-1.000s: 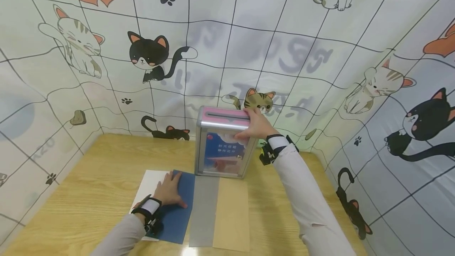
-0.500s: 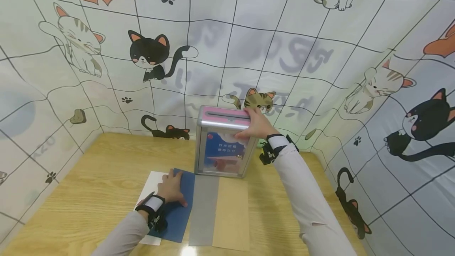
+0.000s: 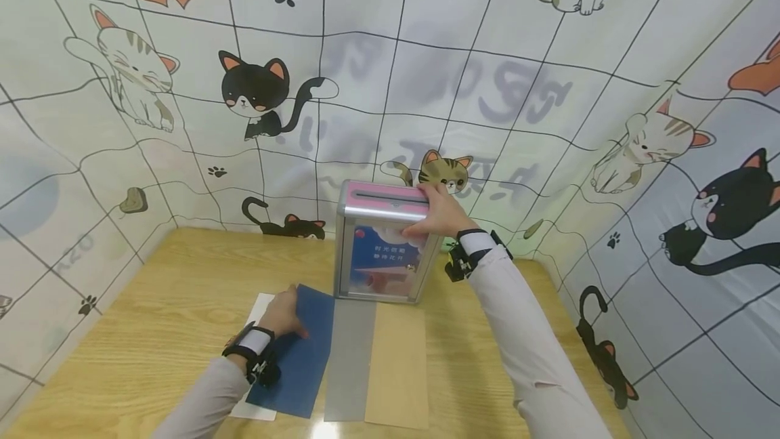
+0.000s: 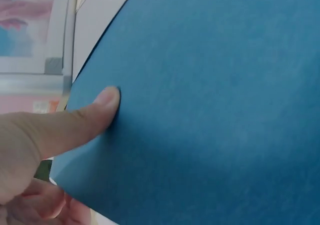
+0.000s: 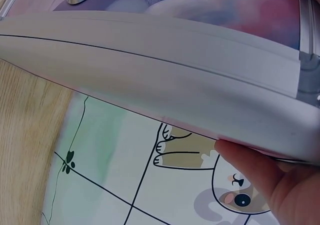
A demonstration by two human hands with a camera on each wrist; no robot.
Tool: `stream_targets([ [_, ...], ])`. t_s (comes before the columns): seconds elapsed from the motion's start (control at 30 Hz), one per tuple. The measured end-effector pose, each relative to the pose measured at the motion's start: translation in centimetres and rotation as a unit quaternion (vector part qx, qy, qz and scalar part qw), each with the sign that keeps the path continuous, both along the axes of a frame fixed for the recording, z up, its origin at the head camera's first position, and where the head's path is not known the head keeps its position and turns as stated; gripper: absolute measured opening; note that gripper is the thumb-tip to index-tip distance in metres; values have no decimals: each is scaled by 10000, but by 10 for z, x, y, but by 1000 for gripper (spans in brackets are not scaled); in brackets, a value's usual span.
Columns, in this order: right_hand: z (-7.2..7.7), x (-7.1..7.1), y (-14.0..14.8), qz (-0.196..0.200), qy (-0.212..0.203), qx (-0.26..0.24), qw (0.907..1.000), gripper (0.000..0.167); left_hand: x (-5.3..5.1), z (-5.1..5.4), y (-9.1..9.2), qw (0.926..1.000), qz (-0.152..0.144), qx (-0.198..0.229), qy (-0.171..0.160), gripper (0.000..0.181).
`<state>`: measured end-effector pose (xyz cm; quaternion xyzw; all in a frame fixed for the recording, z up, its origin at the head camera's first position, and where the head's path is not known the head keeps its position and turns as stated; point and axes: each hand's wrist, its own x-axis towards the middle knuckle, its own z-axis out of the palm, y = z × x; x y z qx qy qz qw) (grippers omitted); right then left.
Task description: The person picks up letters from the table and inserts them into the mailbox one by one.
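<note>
In front of the box, on its near side, a tan sheet (image 3: 397,368) and a grey sheet (image 3: 350,358) lie side by side on the wooden table (image 3: 481,371), their far ends reaching the box's foot. Left of these, in front of the box and off to its left, is a blue sheet (image 3: 298,371), partly over a white sheet (image 3: 252,412). The left hand (image 3: 284,314), left of the box's base, pinches the blue sheet near its far left corner: the thumb lies flat on the upper face, the other fingers bend beneath the edge. The box (image 3: 378,253) stands upright, with a pink slotted top and a printed front panel. At its upper right corner the right hand (image 3: 445,214) grips it, thumb on the front, fingers spread across the side to the top's far edge. Behind the box hangs a cat-printed cloth (image 3: 365,100).
</note>
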<state>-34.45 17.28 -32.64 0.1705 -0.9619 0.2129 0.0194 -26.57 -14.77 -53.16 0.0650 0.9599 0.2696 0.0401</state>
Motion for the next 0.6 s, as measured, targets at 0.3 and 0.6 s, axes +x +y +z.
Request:
stream_targets([
  [0.3, -1, 1, 0, -13, -45, -88, 10000, 106, -3, 14, -14, 9991, -150, 340, 217, 54],
  [0.6, -1, 0, 1, 1, 9, -50, 10000, 106, -8, 23, -24, 9978, -417, 470, 228, 34],
])
